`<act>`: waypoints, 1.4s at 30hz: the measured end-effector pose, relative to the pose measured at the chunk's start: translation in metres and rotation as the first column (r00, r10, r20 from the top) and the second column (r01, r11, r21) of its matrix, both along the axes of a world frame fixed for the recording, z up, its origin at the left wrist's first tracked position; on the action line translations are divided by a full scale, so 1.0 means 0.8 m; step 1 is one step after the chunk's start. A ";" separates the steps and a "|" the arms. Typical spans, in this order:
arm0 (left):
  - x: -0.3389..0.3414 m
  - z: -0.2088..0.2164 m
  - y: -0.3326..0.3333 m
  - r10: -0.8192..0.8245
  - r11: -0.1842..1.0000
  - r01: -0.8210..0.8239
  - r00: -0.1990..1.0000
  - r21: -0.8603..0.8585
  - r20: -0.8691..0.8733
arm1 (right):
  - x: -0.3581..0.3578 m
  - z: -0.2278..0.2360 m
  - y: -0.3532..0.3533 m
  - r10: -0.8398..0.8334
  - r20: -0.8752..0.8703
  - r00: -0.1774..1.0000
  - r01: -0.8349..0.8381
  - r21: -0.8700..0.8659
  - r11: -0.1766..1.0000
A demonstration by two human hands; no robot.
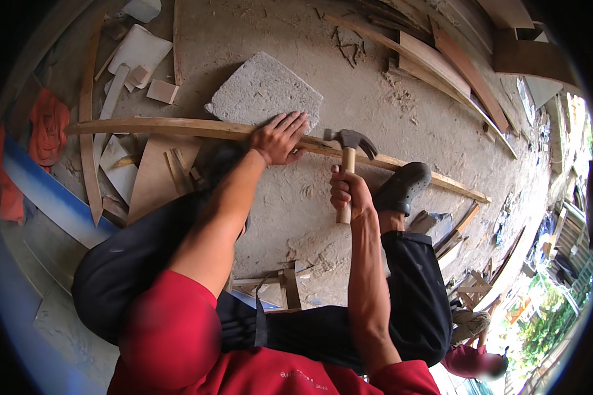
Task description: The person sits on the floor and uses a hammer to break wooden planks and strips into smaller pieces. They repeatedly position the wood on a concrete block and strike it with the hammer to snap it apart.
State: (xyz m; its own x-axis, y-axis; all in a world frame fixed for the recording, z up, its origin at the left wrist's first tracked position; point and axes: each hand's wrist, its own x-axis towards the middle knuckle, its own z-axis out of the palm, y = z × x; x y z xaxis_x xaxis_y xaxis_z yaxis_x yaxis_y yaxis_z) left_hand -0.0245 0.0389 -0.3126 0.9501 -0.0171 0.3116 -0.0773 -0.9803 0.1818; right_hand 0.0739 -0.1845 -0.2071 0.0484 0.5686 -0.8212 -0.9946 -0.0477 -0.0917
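Note:
A long, narrow wooden strip point(197, 127) runs from left to right across the floor in front of me. My left hand point(280, 138) lies flat on it with the fingers stretched out, over the near edge of a rough grey stone block point(267, 89). In my right hand point(350, 191) is a claw hammer point(349, 157), gripped around its wooden handle. The hammer's dark metal head is at the strip, just right of my left hand; whether it touches the wood I cannot tell. My shoe point(405, 187) is at the strip, to the right of the hammer.
Wood offcuts point(163, 91) and a plywood piece point(161, 168) lie at the left, near orange gloves point(48, 125) and a blue-and-white board point(53, 191). Long planks point(435, 62) are stacked at the far right. Another person point(471, 359) is at the lower right.

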 end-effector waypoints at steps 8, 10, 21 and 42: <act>-0.001 -0.003 -0.001 -0.005 1.000 0.006 1.000 -0.026 0.011 | -0.018 -0.019 -0.062 -0.366 0.075 0.927 0.368 -0.006 0.930; 0.000 -0.002 -0.002 -0.002 1.000 0.003 1.000 -0.012 0.021 | -0.049 -0.022 -0.051 -0.391 0.108 0.914 0.397 -0.041 0.917; 0.004 0.002 -0.002 -0.010 1.000 0.010 1.000 -0.013 0.005 | -0.048 -0.040 -0.056 -0.433 0.115 0.894 0.434 0.010 0.901; 0.001 -0.005 -0.003 0.006 1.000 -0.006 1.000 0.027 -0.024 | -0.077 -0.017 -0.011 -0.341 0.257 0.904 0.380 -0.120 0.917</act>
